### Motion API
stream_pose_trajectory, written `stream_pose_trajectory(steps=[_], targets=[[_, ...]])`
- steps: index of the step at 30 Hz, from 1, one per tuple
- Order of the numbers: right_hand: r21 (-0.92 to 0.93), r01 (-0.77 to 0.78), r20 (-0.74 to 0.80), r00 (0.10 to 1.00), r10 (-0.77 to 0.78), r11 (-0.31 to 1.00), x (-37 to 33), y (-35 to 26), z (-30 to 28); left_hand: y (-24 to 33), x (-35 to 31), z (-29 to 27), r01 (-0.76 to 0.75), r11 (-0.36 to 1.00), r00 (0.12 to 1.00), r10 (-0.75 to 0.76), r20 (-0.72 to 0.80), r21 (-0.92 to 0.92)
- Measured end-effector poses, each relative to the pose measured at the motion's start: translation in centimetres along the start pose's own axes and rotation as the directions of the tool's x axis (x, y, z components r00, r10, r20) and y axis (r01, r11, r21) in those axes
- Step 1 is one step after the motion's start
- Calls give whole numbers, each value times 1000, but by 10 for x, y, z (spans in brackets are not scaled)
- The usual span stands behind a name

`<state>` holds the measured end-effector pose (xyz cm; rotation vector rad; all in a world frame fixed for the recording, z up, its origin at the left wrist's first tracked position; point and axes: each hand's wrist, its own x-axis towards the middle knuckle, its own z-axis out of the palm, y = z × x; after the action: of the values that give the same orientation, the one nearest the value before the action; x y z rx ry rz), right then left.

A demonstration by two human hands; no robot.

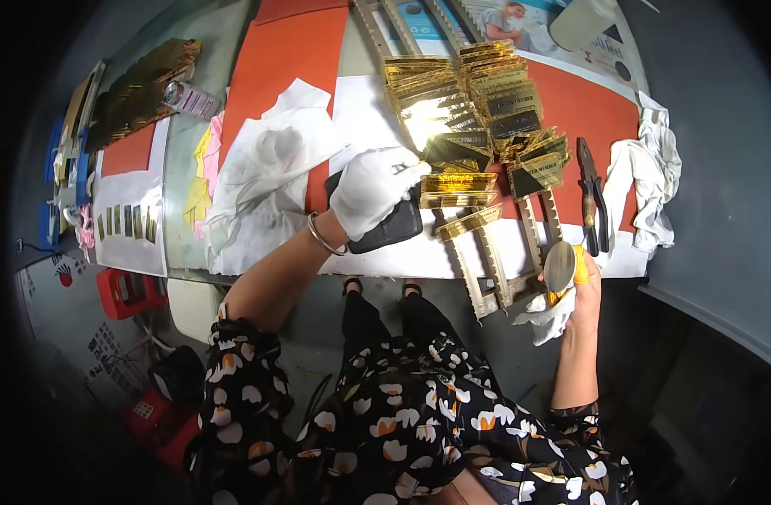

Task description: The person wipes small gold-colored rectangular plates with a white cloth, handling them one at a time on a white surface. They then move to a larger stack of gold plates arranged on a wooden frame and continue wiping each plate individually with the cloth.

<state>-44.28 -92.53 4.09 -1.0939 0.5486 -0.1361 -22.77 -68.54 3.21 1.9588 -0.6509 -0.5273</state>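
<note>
My left hand (370, 195), in a white glove, reaches over the table with its fingers pinched at the left end of a shiny gold plate (458, 184). That plate lies across a notched metal rack (495, 268), just in front of many more overlapping gold plates (436, 114). Bare and lower on the right, my right hand (589, 290) is wrapped round a yellow can whose round silver end (559, 268) faces up. A crumpled white cloth (547, 320) hangs below the can, against the same hand. Under my left wrist lies a black padded item (394, 231).
Pliers (589, 198) and a white cloth (650, 172) lie to the right. A larger white cloth (272, 168), a clear bottle (190, 101) and dark gold plates (137, 101) are on the left. A whitish bottle (583, 23) stands at the far right. A red stool (129, 292) sits below.
</note>
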Motion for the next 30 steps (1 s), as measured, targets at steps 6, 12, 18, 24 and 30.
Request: stream_pose_trajectory(steps=[6,12,18,24,30], targets=[[25,-13,-17,1000,13,1000,-2,-3,0,-11,-5,-2,-347,804,923,385,22,483],[48,-5,-1,1000,5,999,-3,-2,-2,-20,-6,-6,-482,650,857,488,163,587],[17,-21,0,1000,21,1000,-2,-5,0,-13,-10,-8,-466,668,867,475,149,580],[6,-17,-15,1000,17,1000,0,-10,5,-4,-9,-18,-197,931,963,243,-118,309],[-5,-29,23,999,29,1000,2,-6,11,21,27,-42,-748,428,629,703,334,508]])
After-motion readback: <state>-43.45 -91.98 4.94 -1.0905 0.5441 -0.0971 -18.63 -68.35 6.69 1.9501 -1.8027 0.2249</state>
